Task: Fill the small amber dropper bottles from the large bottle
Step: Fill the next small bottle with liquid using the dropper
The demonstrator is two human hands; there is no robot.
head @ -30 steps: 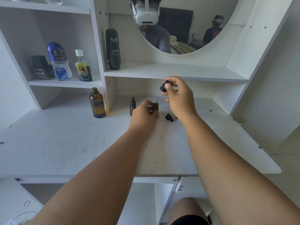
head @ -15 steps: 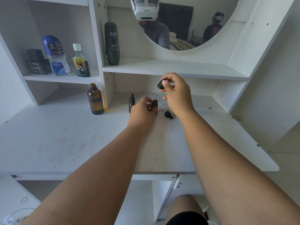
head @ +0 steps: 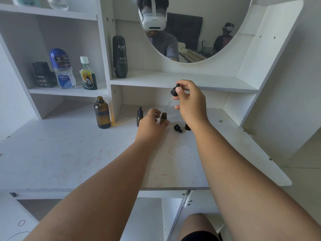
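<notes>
- The left hand covers the lower part of the capped dropper bottle and much of the open small bottle; its grip on either cannot be judged.
- Behind the right hand, only a dark sliver of another small bottle shows.
- The glass pipette tip is too thin to tell whether it is inside the neck.
- The top edge crops a glass.
- The shelf labels are mostly illegible.

Home vanity: round mirror, toiletries on shelves
</notes>
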